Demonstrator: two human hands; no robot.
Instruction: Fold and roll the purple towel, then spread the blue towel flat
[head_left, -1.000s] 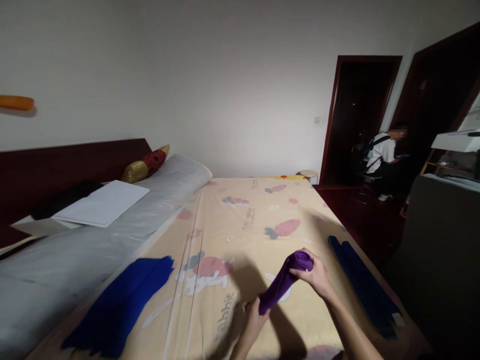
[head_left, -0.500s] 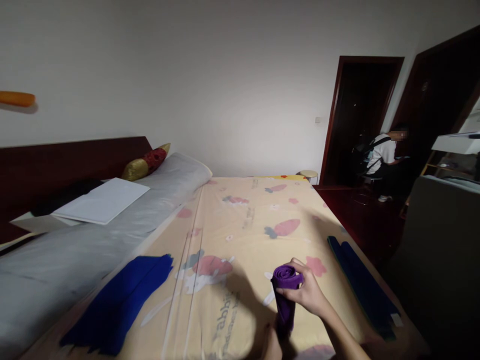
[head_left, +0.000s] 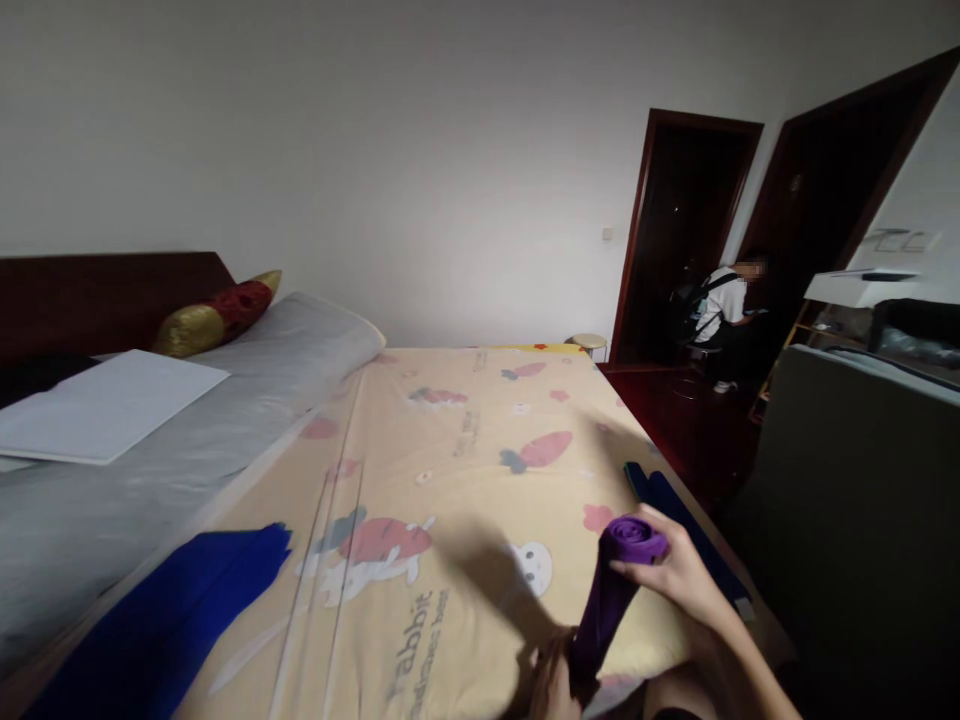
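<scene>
Gripping the coiled end of a purple cloth roll, the right hand presses its thumb against the near side while its fingers wrap over the far side, so the spiral faces up between them. The left hand is at the lower end of the same roll, fingers beside the dark fold; shadow hides how firmly they close, so I cannot tell whether they pinch it. The roll slants between the two hands, its coil at the right hand and its tail dropping toward the left; whether that tail rests on the bed below is unclear.

Well to the left of the hands, a bright blue cloth lies flat on the patterned sheet. Just beyond the right hand, which partly overlaps it from this angle, lies a dark blue folded cloth with a white tag at its near end. Farther off, left of the hands, grey bedding carries a white board and a red-and-gold pillow. Well beyond the right hand, a person wearing a backpack sits near a doorway.
</scene>
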